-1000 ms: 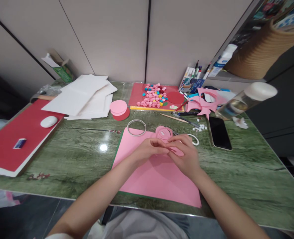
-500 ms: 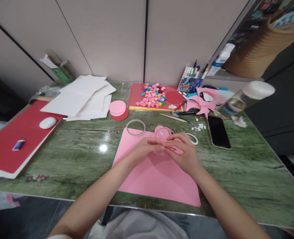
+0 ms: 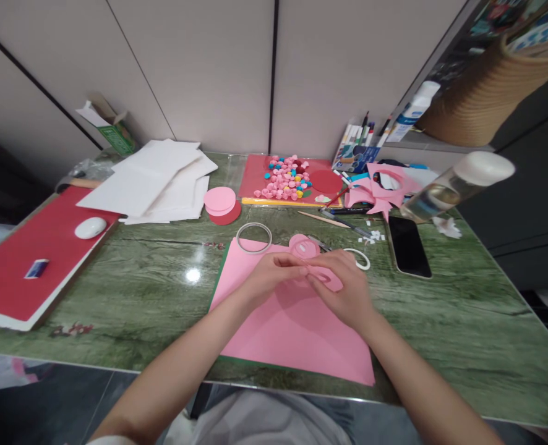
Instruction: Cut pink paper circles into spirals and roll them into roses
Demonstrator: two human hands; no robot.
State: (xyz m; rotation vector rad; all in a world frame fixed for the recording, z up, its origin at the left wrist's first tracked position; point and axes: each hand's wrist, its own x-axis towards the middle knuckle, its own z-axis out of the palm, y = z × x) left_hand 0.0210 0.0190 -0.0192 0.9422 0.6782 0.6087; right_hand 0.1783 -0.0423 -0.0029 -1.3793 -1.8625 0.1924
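Note:
Both my hands meet over a pink paper sheet (image 3: 297,334) on the green table. My left hand (image 3: 269,275) and my right hand (image 3: 343,287) pinch a small pink paper spiral piece (image 3: 332,281) between their fingertips, fingers curled. Just beyond the fingers lies a coiled pink paper spiral (image 3: 304,246). A white ring (image 3: 254,237) lies left of it and another white ring (image 3: 362,258) right of my right hand.
A black phone (image 3: 408,246) lies at right beside a tilted clear bottle (image 3: 454,185). Behind are small coloured paper pieces on a red sheet (image 3: 287,176), pink and red discs (image 3: 221,204), white papers (image 3: 156,179), pens, pink scraps, a mouse (image 3: 91,227) on a red pad.
The hands have stayed in place over the pink sheet; the fingers have shifted slightly, working the small pink piece closer together.

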